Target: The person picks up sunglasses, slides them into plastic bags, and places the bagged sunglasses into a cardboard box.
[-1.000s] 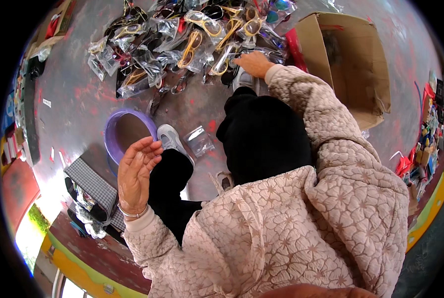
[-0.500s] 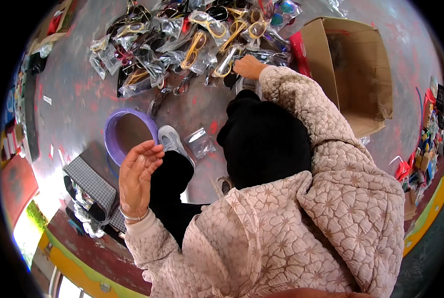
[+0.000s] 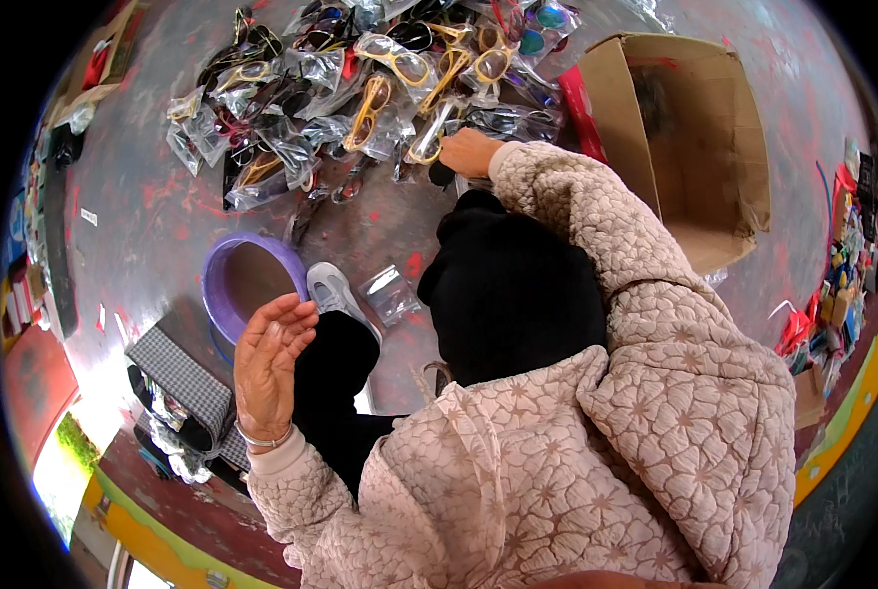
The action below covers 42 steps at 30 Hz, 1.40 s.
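Note:
A heap of glasses and sunglasses in clear plastic sleeves (image 3: 368,113) lies on the grey floor in front of me. My right hand (image 3: 468,153) reaches to its near edge, fingers bent and closed beside a pair of yellow-framed glasses (image 3: 427,143). Its fingertips are partly hidden, so what they hold cannot be made out. Just below them lies a dark rounded piece (image 3: 442,174). My left hand (image 3: 274,358) is raised beside a purple bucket (image 3: 216,294), with its fingers loosely extended and nothing in it.
To the right of the heap stands an open cardboard box (image 3: 709,167). A clear plastic sleeve (image 3: 390,294) lies by my grey shoe (image 3: 333,291). At the lower left is a checked fabric container (image 3: 186,373); assorted small items (image 3: 842,270) line the far right.
The view has shifted slightly, so the heap and bucket appear lower and further left. My right hand has edged left along the near side of the heap. My left hand stays raised and empty.

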Motion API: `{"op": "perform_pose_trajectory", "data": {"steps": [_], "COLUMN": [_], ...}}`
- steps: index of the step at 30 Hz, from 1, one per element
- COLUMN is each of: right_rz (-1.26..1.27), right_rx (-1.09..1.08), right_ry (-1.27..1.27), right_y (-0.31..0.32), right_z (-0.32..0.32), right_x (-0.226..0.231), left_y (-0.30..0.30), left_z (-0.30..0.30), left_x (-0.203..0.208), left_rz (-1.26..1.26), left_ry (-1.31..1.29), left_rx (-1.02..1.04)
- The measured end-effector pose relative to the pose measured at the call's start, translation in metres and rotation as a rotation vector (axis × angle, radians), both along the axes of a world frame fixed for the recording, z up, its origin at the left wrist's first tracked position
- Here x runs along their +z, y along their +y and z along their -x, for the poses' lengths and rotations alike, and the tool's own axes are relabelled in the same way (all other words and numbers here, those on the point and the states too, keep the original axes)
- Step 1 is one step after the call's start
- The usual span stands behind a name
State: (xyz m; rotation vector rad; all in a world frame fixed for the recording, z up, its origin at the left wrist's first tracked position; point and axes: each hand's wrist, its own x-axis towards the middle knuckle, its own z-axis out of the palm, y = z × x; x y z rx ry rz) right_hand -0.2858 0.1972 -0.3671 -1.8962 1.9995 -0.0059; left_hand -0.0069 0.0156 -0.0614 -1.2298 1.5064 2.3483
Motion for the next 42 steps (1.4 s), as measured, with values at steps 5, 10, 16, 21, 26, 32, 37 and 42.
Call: {"op": "perform_pose_trajectory", "data": {"steps": [5,10,16,21,26,32,37,42], "right_rz": [0.013,0.232,0.426,0.404,0.415,0.188,-0.024,0.045], "right_rx": [-0.005,-0.483,-0.973,-0.772,-0.589,-0.287,-0.292,-0.335], "right_ry": [0.033,-0.336,-1.271,-1.661,-1.911,-1.99,-1.684,-1.389], "right_y": [-0.017,-0.013,-0.001,-0.012,-0.037,-0.078,-0.113,-0.121], "right_z": [0.0,0.041,0.085,0.084,0.059,0.005,-0.074,-0.11], "right_x": [-0.003,0.027,0.081,0.129,0.201,0.305,0.373,0.403], "left_y": [-0.001,0.0,0.0,0.0,-0.001,-0.006,-0.009,-0.029], "left_z": [0.002,-0.001,0.002,-0.001,0.003,0.022,0.023,0.011], "left_x": [-0.001,0.004,0.005,0.01,0.02,0.031,0.051,0.038], "left_rz": [0.005,0.024,-0.003,-0.024,0.016,0.288,0.16,0.024], "left_ry": [-0.001,-0.002,0.018,0.068,0.131,0.364,0.507,0.655], "left_rx": [-0.015,-0.008,0.011,0.005,0.03,0.082,0.154,0.304]}}
